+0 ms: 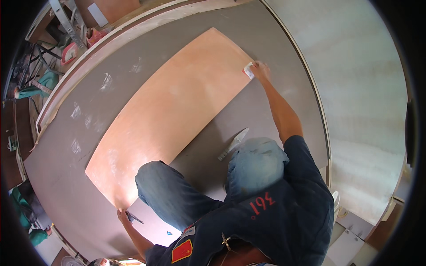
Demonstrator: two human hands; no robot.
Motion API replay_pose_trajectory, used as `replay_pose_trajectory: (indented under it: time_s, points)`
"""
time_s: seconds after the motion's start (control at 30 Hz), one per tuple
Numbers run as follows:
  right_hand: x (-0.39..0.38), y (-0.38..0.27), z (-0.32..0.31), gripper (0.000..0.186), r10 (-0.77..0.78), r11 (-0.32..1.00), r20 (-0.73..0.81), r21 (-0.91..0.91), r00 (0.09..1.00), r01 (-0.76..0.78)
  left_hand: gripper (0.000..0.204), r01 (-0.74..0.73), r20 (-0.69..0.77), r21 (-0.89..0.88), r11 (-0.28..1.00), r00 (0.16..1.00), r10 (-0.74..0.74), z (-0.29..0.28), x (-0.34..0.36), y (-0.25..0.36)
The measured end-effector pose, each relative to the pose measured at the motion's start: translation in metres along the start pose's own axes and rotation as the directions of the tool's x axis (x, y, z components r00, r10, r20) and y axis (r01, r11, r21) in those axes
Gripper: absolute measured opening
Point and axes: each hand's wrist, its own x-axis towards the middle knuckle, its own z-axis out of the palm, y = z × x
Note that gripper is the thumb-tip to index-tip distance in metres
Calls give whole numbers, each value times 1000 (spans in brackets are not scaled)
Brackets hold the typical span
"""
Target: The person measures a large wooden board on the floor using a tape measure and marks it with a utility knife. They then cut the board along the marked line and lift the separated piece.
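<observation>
A large tan wood sheet (177, 97) lies slantwise on a wide grey-brown board (106, 62). My left hand (123, 215) is at the sheet's near left corner, its fingers closed on the edge. Right beside it is a small dark tool (134, 217), whose kind I cannot make out. At the far right corner of the sheet, my stretched-out right hand (261, 71) is closed on a small white and red thing (249, 71), partly covered by the fingers. In front of my right knee, a pale wedge-shaped tool (233, 144) with a ridged end rests on the board.
My bent knees (159, 181) are over the board, the left one against the sheet's near edge. A pale greenish panel (364, 102) stretches along the right side. Beyond the board's far left edge are a metal ladder (69, 24), a red basin (69, 54) and green cloth (44, 84).
</observation>
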Motion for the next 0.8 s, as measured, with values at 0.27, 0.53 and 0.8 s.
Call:
replay_pose_trajectory:
  time_s: [0.27,0.53,0.8]
  points:
    - [25,-75,17,44,-136,991,-2,19,991,136,24,23,-30,-65,998,999,-25,-21,-42,-46]
    - [14,-106,8,45,-156,988,45,-4,987,157,11,196,-6,-151,969,980,-199,-31,-99,-88]
    - [12,-95,13,48,-208,978,63,40,976,206,19,274,37,-184,944,962,-271,-22,-138,-119]
